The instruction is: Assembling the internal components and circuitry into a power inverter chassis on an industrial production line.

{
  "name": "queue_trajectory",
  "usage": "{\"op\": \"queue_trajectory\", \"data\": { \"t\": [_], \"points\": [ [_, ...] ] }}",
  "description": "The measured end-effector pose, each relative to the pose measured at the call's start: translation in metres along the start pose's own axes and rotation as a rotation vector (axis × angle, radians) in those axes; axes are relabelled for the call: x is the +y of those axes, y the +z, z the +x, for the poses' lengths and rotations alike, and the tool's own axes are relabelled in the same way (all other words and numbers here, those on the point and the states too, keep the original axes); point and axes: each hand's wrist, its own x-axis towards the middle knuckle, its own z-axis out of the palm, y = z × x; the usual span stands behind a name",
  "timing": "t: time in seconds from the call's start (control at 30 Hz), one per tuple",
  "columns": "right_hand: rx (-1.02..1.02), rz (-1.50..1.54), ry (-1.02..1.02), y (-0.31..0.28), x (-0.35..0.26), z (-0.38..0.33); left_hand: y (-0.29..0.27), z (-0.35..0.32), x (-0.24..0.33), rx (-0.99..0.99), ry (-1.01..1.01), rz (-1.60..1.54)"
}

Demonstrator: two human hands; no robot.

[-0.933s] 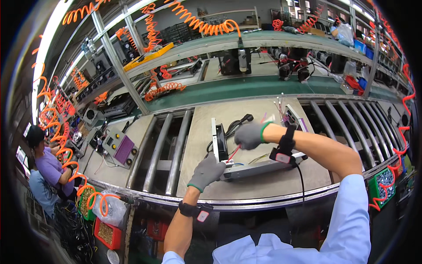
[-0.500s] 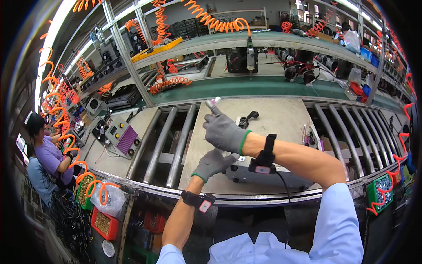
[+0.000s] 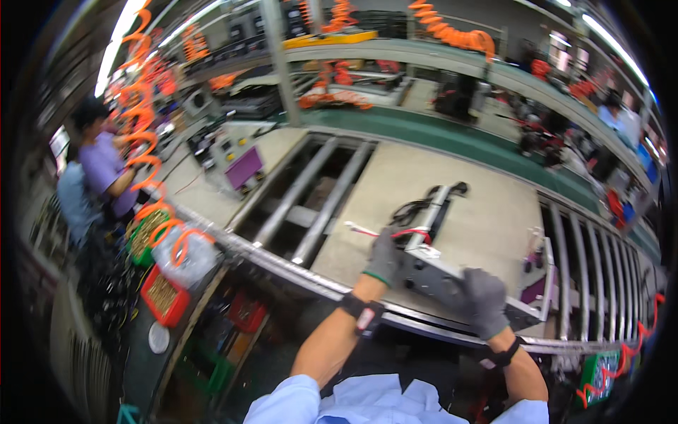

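Note:
A grey metal chassis lies near the front edge of a pale board, its grey front panel toward me. My left hand, in a grey glove, is closed on the chassis's left end, next to red and white wires. Blurred by motion, my gloved right hand bends over the front panel farther right, its fingers closed on it. Behind the panel lie a narrow light strip and a black power cord. A purple side panel shows at the chassis's right end.
Metal rollers flank the board. Another unit with a purple side stands at left, near a person in purple. Red and green bins of small parts sit at lower left. Orange coiled hoses hang overhead.
My hands were close together, the right arm crossing over the left; now they are apart on the chassis. Red and white wires now show by my left hand. The view has turned left.

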Motion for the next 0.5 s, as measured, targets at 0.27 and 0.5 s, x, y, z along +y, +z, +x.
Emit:
{"op": "queue_trajectory", "data": {
  "t": [0.27,0.5],
  "points": [
    [0.03,0.141,-0.151,0.019,0.024,0.033,-0.082,0.048,0.002,0.203,0.001,-0.215],
    [0.023,0.219,-0.243,0.004,-0.028,0.075,-0.067,-0.089,0.048,0.146,-0.009,0.125]
  ]
}}
